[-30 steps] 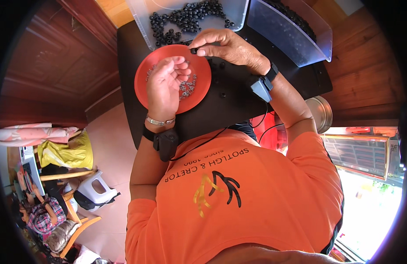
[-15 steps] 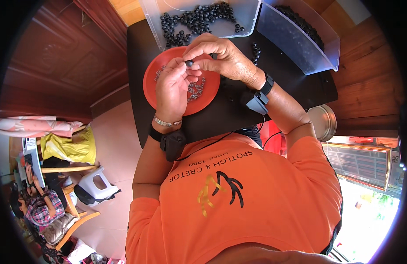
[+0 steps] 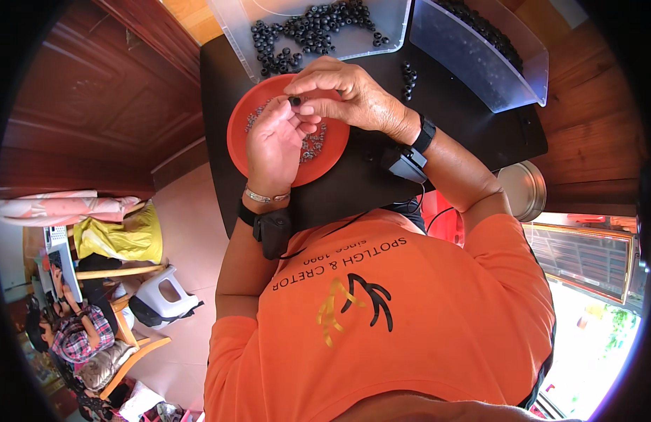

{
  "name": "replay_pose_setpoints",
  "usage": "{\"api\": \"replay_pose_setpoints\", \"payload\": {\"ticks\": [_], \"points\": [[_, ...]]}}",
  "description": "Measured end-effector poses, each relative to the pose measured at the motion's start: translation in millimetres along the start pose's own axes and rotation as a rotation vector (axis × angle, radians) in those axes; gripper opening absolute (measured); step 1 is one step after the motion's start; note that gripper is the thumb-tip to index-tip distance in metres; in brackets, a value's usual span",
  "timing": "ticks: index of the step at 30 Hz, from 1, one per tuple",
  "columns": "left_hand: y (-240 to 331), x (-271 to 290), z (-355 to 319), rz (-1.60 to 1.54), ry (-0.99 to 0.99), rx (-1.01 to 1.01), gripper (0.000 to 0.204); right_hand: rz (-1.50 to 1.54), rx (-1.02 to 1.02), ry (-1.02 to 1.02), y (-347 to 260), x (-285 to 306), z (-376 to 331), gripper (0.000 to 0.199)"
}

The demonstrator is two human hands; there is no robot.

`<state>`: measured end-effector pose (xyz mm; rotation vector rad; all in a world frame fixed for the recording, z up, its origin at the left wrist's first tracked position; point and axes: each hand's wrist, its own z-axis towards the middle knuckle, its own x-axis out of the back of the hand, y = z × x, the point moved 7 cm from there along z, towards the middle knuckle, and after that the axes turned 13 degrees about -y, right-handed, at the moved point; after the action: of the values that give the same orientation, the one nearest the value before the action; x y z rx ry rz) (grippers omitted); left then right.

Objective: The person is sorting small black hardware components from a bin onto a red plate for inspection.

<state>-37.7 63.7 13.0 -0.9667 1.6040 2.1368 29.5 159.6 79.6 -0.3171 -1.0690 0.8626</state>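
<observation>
My left hand is over the red bowl, palm turned up. Its fingertips are closed around a small round black part with a dark hole showing. My right hand comes in from the right, its thumb and forefinger at either side of the same part. The fingertips of both hands meet there, so the exact contact is partly hidden. Inside the bowl lie many small silvery metal pieces, some covered by my left hand.
Behind the bowl, a clear plastic bin holds many black round parts. A second translucent bin at the right is filled with dark pieces. Several black parts lie between them on the dark table. A round tin stands beyond the table's right edge.
Both hands have shifted slightly left with the black part, and its dark hole now faces more into view. The view itself has also moved a little.
</observation>
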Motion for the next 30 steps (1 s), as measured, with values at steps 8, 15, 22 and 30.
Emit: {"api": "replay_pose_setpoints", "payload": {"ticks": [8,15,22,30], "points": [[-3,1,-1,-0.061,-0.012,0.001,0.018,0.047,-0.012,0.034,2,-1,-1,0.024],[2,3,-1,0.060,0.012,0.020,0.018,0.054,-0.006,0.007,0,-3,2,0.018],[35,-7,-15,-0.013,-0.011,-0.066,0.020,0.087,-0.013,-0.041,-17,-3,27,0.020],[77,11,-77,-0.119,0.034,-0.280,0.024,-0.283,-0.085,-0.149,5,-25,33,0.009]]}}
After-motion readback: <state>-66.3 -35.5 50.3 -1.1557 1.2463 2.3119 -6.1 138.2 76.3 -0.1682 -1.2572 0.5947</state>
